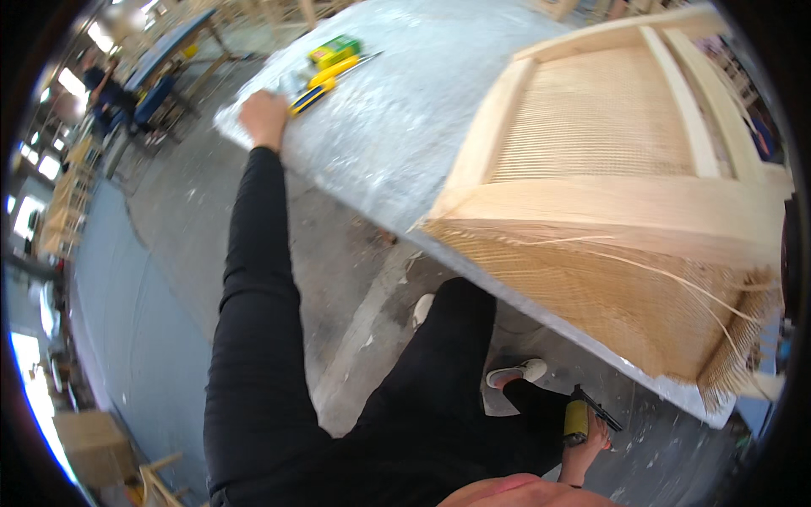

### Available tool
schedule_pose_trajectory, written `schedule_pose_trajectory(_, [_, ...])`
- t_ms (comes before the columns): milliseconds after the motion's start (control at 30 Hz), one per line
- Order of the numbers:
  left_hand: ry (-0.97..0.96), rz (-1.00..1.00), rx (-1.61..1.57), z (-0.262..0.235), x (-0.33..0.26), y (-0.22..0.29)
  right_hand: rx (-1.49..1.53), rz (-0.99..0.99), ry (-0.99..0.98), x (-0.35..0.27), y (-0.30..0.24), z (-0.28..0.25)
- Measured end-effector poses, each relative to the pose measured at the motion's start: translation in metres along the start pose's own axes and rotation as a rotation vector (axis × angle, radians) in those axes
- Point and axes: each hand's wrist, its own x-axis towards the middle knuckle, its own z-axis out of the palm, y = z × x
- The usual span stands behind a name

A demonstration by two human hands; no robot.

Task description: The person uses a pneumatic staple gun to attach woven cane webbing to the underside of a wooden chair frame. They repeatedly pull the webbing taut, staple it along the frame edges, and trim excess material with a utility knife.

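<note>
My left hand (263, 118) is at the far left corner of the covered table (380, 144), its fingers curled closed; what they hold, if anything, is hidden. Just right of it lie a yellow-and-dark utility knife (312, 97), a yellow-handled screwdriver (336, 71) and a green-and-yellow box (334, 51). Low by my leg, my right hand (598, 438) grips a black-and-yellow staple gun (577, 421). A pale wooden frame (591, 203) with woven mesh (596, 122) rests on the table's right side. Its loose mesh flap (591, 287) with frayed strands hangs over the near edge.
My legs and light shoes (517, 373) are beside the near table edge, over a grey concrete floor (355, 338). A cardboard box (95, 448) stands at the lower left. Wooden frames (66, 215) line the far left, where another person (110, 93) sits near a blue-topped bench (169, 46).
</note>
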Motion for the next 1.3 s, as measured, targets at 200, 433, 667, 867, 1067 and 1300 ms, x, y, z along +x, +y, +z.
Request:
schedule_pose_trajectory(200, [0.177,-0.095,-0.265,0.022,0.006,-0.023,-0.055,0.125,0.045,-0.044,0.034,0.036])
schedule_pose_trajectory(433, [0.132,-0.219,-1.369,-0.059,-0.054,0.036,0.13,0.135,0.377,-0.079,0.063,0.013])
schedule_pose_trajectory(667, [-0.423,0.379,-2.112,-0.263,-0.255,0.155,1.163,0.629,0.727,-0.089,0.073,-0.089])
schedule_pose_trajectory(867, [-1.338,0.616,-1.948,-0.386,-0.429,0.292,2.005,0.185,0.899,-0.102,0.08,-0.132])
schedule_pose_trajectory(1067, [-1.822,1.15,-1.308,-0.485,-0.503,0.368,2.218,-0.226,0.828,-0.093,0.058,-0.073])
schedule_pose_trajectory(1300, [-1.983,1.145,-1.038,-0.491,-0.533,0.382,2.419,-0.361,0.637,-0.085,0.047,-0.026])
